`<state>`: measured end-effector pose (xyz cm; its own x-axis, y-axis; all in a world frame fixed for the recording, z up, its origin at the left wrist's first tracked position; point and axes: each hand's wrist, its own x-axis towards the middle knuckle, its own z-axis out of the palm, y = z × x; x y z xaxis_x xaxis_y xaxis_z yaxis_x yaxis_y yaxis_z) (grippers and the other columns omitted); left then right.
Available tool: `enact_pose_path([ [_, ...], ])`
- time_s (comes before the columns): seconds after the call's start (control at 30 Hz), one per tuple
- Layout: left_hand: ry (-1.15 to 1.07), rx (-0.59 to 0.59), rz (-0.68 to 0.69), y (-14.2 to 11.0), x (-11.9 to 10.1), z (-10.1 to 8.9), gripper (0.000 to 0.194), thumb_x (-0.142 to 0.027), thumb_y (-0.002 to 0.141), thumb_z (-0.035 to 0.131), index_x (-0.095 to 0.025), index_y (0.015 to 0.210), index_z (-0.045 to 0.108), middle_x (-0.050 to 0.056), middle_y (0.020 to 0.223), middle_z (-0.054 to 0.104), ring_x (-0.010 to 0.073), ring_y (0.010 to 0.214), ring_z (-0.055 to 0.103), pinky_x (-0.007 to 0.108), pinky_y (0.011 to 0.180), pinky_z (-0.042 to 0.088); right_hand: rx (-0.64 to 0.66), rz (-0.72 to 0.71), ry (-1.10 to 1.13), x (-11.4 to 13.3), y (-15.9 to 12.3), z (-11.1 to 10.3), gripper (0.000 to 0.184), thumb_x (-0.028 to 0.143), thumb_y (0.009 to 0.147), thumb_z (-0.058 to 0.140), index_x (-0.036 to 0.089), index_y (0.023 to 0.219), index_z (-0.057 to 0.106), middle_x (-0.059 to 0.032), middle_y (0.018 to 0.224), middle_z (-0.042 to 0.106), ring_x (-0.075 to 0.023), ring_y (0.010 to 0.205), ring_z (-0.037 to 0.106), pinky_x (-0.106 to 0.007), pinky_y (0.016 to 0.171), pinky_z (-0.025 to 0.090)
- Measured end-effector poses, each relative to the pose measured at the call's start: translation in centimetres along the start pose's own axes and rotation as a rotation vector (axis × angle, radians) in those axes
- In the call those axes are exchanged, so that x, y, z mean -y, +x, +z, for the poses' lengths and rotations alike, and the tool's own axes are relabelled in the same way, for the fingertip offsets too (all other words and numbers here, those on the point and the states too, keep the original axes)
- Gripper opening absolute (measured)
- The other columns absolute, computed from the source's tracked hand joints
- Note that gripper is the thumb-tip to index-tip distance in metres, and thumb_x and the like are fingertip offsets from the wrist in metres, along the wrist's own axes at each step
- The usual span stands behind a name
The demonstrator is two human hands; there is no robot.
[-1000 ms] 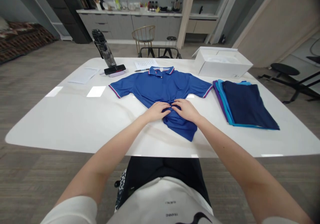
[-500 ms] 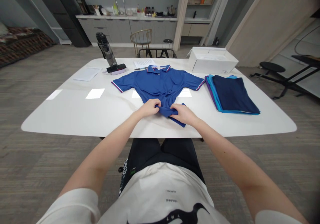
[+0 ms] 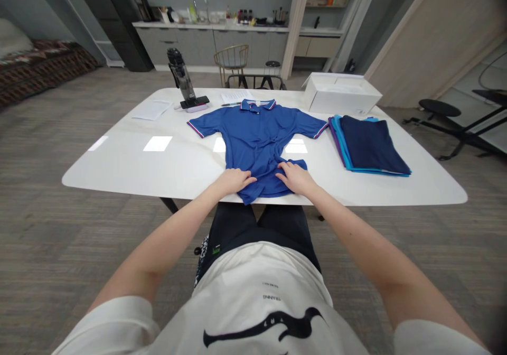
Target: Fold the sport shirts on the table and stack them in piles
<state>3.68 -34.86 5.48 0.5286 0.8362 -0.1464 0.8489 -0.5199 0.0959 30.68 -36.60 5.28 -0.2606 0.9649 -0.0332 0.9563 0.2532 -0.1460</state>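
Note:
A blue polo shirt [image 3: 259, 133] lies on the white table, its collar at the far side and its short sleeves spread out. Wrinkles run through its lower half, and the hem is bunched near the front edge. On the hem's left side rests my left hand [image 3: 235, 181], thumb stretched out over the fabric. My right hand [image 3: 296, 178] lies on the right part of the hem with its fingers apart, where some cloth is folded over. Both hands press on the shirt without gripping it.
To the right is a stack of folded clothes [image 3: 370, 145], navy on top. Behind it stands an open white box [image 3: 341, 95]. A handheld vacuum [image 3: 185, 83], papers [image 3: 152, 110] and a pen [image 3: 231, 104] are at the back of the white table [image 3: 130, 165].
My hands have let go of the bunched hem and opened onto it. The shirt's lower part has come down and spread wider, reaching the table's front edge.

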Motion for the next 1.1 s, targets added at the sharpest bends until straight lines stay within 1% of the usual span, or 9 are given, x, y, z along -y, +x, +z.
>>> enact_pose_path([
  [0.1,0.076,0.095,-0.1,-1.0,2.2,-0.8,0.07,-0.066,0.103,0.026,-0.018,0.106,0.077,0.018,0.107,0.077,0.035,0.105,0.073,0.042,0.089,0.053,0.124,0.196,-0.125,-0.6,-1.2,-1.0,0.055,0.058,0.106,0.033,0.017,0.135,0.057,-0.0205,0.119,0.071,-0.0342,0.107,0.07,-0.046,0.092,0.051],
  [0.2,0.123,0.145,-0.259,-1.8,3.5,-1.7,0.073,-0.065,0.103,0.027,-0.011,0.108,0.076,0.023,0.111,0.075,0.0387,0.109,0.071,0.045,0.088,0.053,0.209,0.261,-0.216,-0.9,-1.9,-1.8,0.055,0.056,0.106,0.038,0.013,0.121,0.067,-0.0238,0.111,0.072,-0.0366,0.106,0.071,-0.045,0.091,0.05],
  [0.33,0.107,0.017,-0.165,-2.3,1.8,-1.5,0.049,-0.053,0.105,0.039,-0.017,0.116,0.071,0.016,0.116,0.072,0.0317,0.105,0.071,0.04,0.087,0.053,0.082,0.055,-0.168,-0.6,-1.8,-1.5,0.037,0.047,0.103,0.051,0.017,0.112,0.07,-0.0175,0.113,0.071,-0.0325,0.109,0.068,-0.041,0.091,0.05],
  [0.47,0.068,-0.126,-0.042,-2.3,-0.8,0.2,0.036,-0.046,0.106,0.041,-0.021,0.124,0.062,0.012,0.122,0.066,0.0263,0.111,0.064,0.034,0.085,0.052,-0.023,-0.148,-0.041,-0.2,-2.0,0.1,0.032,0.044,0.103,0.053,0.023,0.123,0.064,-0.0115,0.122,0.066,-0.028,0.112,0.063,-0.036,0.091,0.051],
  [0.67,0.148,-0.22,-0.125,-4.3,-0.4,2.6,0.045,-0.054,0.105,0.04,-0.017,0.123,0.058,0.016,0.122,0.062,0.0302,0.111,0.06,0.04,0.088,0.048,-0.055,0.051,-0.102,-1.8,-5.0,0.7,0.044,0.047,0.109,0.033,0.015,0.13,0.056,-0.0168,0.12,0.065,-0.03,0.106,0.066,-0.04,0.094,0.05],
  [0.83,0.117,-0.227,-0.174,-6.2,1.1,2.8,0.05,-0.063,0.101,0.045,-0.018,0.118,0.058,0.015,0.117,0.063,0.0306,0.107,0.062,0.038,0.084,0.049,0.089,0.343,-0.28,-3.2,-7.7,-0.5,0.035,0.036,0.107,0.04,0.013,0.126,0.057,-0.0191,0.108,0.067,-0.0317,0.092,0.071,-0.042,0.081,0.052],
  [0.9,0.091,-0.211,-0.145,-6.0,1.4,2.4,0.047,-0.063,0.1,0.046,-0.019,0.114,0.06,0.012,0.112,0.065,0.029,0.101,0.065,0.038,0.083,0.05,0.074,0.373,-0.327,-3.2,-7.5,-1.0,0.03,0.031,0.104,0.045,0.012,0.123,0.059,-0.0205,0.107,0.067,-0.0341,0.097,0.07,-0.044,0.082,0.053],
  [1.0,0.074,-0.229,-0.067,-4.5,1.6,1.8,0.036,-0.051,0.104,0.045,-0.021,0.114,0.062,0.012,0.116,0.066,0.0277,0.108,0.064,0.039,0.091,0.05,-0.028,0.181,-0.266,-2.7,-5.5,-1.2,0.026,0.023,0.101,0.047,0.015,0.118,0.064,-0.0207,0.117,0.065,-0.034,0.111,0.065,-0.045,0.091,0.052],
  [1.1,0.054,-0.296,-0.075,-2.6,2.2,2.0,0.04,-0.042,0.106,0.043,-0.02,0.137,0.056,0.015,0.145,0.056,0.0294,0.134,0.053,0.042,0.107,0.045,-0.087,-0.064,-0.035,-2.5,-2.8,-0.3,0.035,0.027,0.103,0.043,0.019,0.131,0.062,-0.0151,0.135,0.062,-0.0278,0.124,0.059,-0.04,0.104,0.049],
])
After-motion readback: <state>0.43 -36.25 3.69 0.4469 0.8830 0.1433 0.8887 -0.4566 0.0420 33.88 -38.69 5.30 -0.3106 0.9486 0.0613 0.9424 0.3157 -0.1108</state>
